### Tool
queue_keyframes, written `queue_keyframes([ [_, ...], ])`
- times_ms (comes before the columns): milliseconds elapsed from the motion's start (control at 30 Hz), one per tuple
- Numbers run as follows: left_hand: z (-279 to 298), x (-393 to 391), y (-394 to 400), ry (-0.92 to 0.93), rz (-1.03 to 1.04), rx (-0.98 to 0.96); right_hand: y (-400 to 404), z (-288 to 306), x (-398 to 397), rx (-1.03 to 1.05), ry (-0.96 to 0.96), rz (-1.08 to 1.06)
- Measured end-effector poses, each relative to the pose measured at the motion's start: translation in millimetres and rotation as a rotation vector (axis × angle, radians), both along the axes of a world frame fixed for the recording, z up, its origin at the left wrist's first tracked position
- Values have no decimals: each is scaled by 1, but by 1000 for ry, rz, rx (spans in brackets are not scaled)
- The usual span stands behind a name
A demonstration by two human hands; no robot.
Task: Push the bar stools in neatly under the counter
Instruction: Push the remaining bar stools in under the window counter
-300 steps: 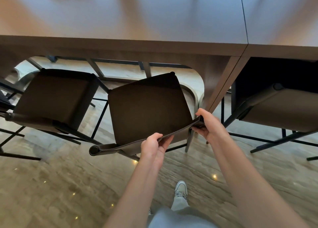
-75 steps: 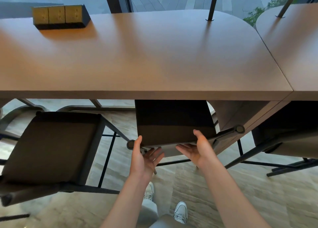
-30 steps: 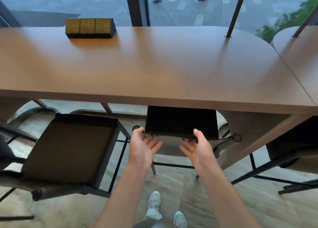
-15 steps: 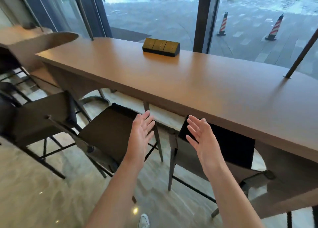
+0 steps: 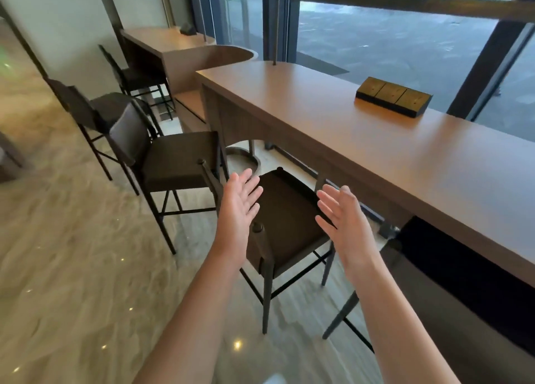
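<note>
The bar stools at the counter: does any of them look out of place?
Yes. The nearest stool stands out from the counter, turned at an angle. The next stool also stands clear of it. Both hands, left and right, are open above the nearest one.

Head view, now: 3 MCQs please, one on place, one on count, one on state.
1. Where is the socket block?
A. on the counter
B. on a stool
C. on the floor

2. How many gold panels top the block?
A. one
B. three
C. five

3. What are the hands doing?
A. gripping a backrest
B. open, holding nothing
C. pressing the counter

Key:
1 A, it rests on the counter by the window.
2 B, three squares side by side.
3 B, left hand and right hand hover with fingers spread above the nearest stool.
</note>
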State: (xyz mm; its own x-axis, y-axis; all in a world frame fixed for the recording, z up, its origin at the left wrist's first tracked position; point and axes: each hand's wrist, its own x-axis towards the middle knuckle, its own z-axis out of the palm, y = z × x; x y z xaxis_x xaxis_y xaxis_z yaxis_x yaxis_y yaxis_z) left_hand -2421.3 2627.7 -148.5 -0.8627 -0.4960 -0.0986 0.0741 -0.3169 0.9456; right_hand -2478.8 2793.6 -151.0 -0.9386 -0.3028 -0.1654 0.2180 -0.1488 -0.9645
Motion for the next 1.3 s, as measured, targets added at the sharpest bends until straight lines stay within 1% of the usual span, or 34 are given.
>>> queue_keyframes([
  [233, -15, 29, -95, -65, 59, 44, -97, -19, 23, 25, -129, 9],
  [433, -41, 35, -150, -147, -9, 65, -156, -37, 33, 7, -241, -86],
  [567, -56, 25, -157, -191, -87, 113, -161, -43, 34, 73, -286, -151],
  [667, -61, 12, -152, -204, -155, 128, -154, -48, 25, 108, -267, -197],
  [833, -67, -14, -148, -249, -179, 130, -150, -59, -6, 113, -300, -267],
  [933, -67, -25, -154, -285, -128, 119, -157, -64, -27, 95, -348, -253],
  [1067, -70, -37, -169, -320, -77, 82, -175, -69, -53, 104, -349, -199],
  [1133, -77, -43, -175, -368, -60, 85, -180, -75, -61, 117, -347, -180],
  [1300, -98, -62, -183, -546, -106, 129, -175, -96, -69, 291, -300, -149],
])
